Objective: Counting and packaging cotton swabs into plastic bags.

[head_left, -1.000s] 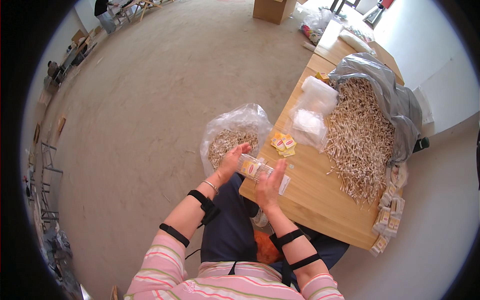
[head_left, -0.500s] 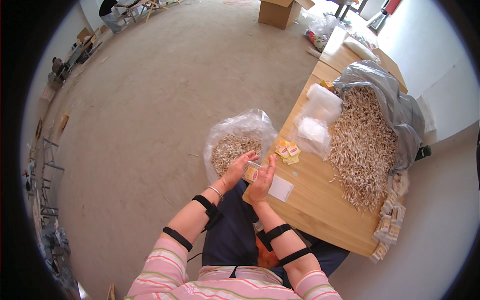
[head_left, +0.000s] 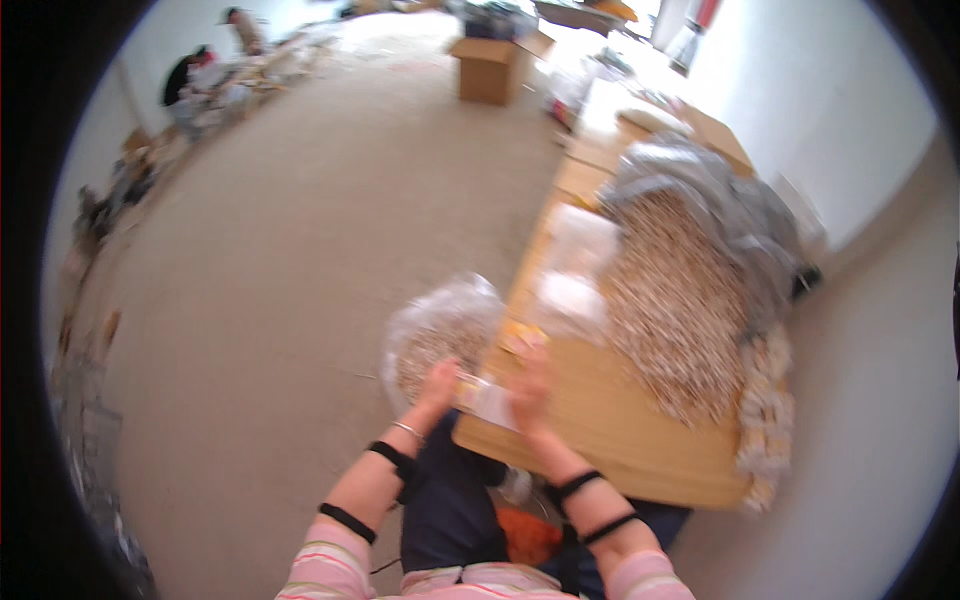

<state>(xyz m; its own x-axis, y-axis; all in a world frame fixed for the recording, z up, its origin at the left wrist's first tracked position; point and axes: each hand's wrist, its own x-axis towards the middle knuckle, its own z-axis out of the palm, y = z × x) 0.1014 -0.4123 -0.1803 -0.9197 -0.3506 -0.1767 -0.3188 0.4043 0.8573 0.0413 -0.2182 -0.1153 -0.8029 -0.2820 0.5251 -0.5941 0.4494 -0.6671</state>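
My left hand (head_left: pixel 436 390) is closed on a small clear pack of cotton swabs (head_left: pixel 467 391) with a yellow label, by the table's near left corner. Over the table, my right hand (head_left: pixel 530 388) is apart from the pack and reaches to the small yellow cards (head_left: pixel 523 338). Its fingers are smeared by motion, and whether they touch a card cannot be made out. A white rectangular pad (head_left: pixel 494 405) lies between my hands at the table edge. Beyond my left hand, a clear bag of loose cotton swabs (head_left: pixel 432 350) stands low beside the table.
A big heap of cotton swabs (head_left: pixel 680 310) spills from a grey plastic bag (head_left: pixel 690 185) on the wooden table (head_left: pixel 590 440). White plastic pouches (head_left: pixel 572 298) lie left of it. Finished-looking packs (head_left: pixel 765 420) line the right edge. A cardboard box (head_left: pixel 485 75) and other people are farther off.
My right hand has left the pack and moved to the yellow cards. My left hand keeps the pack. The whole view has shifted, showing more of the far room.
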